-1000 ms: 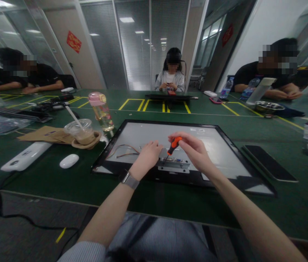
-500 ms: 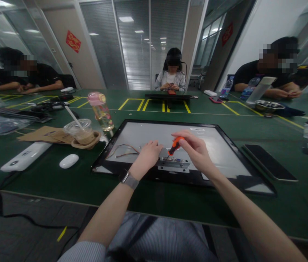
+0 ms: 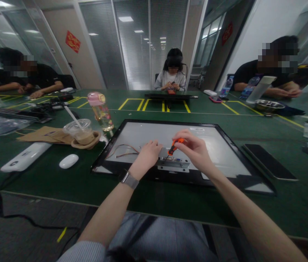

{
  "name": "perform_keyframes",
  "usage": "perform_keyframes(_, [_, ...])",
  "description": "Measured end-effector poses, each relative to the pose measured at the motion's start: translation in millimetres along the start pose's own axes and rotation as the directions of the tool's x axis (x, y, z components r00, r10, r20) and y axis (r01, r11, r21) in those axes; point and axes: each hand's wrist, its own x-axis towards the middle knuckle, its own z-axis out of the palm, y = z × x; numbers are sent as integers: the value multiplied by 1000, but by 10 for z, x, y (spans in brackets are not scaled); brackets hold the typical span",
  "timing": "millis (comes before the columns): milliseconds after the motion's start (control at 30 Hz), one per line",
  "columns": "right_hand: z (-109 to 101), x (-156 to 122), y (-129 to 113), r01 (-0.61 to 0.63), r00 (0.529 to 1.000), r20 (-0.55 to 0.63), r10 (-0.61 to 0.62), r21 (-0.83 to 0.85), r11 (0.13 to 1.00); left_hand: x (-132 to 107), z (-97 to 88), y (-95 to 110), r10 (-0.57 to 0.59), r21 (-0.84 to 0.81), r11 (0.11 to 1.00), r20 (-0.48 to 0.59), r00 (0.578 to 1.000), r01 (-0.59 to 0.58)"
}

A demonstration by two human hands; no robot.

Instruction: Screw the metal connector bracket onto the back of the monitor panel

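Note:
A flat display panel (image 3: 137,136) with a black frame lies back side up before me. Near its front edge sits a metal bracket (image 3: 173,164) with a small circuit board and connectors. My right hand (image 3: 193,147) is closed around the orange and black handle of a screwdriver (image 3: 173,147). The screwdriver is tilted, its tip down at the board's left end; the exact contact is too small to make out. My left hand (image 3: 150,154) rests on the panel just left of the bracket, fingers extended and holding nothing. Thin cables (image 3: 125,150) lie left of it.
On the left are a white mouse (image 3: 69,161), a white power strip (image 3: 25,156), an iced drink cup (image 3: 81,133) and a pink-lided bottle (image 3: 100,111). A phone (image 3: 270,162) lies right of the panel. Several people sit around the green table (image 3: 148,196).
My right hand's fingers have shifted slightly on the screwdriver handle, and the handle leans a little differently. My left hand has stayed in place.

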Motion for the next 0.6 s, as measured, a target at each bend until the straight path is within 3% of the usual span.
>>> perform_keyframes(200, [-15, -18, 21, -23, 998, 56, 21, 30, 999, -5, -33, 12, 0, 3, 1000, 6, 1000, 0])
perform_keyframes(600, [10, -8, -18, -65, 997, 34, 63, 52, 997, -11, -1, -1, 8, -10, 1000, -8, 1000, -8])
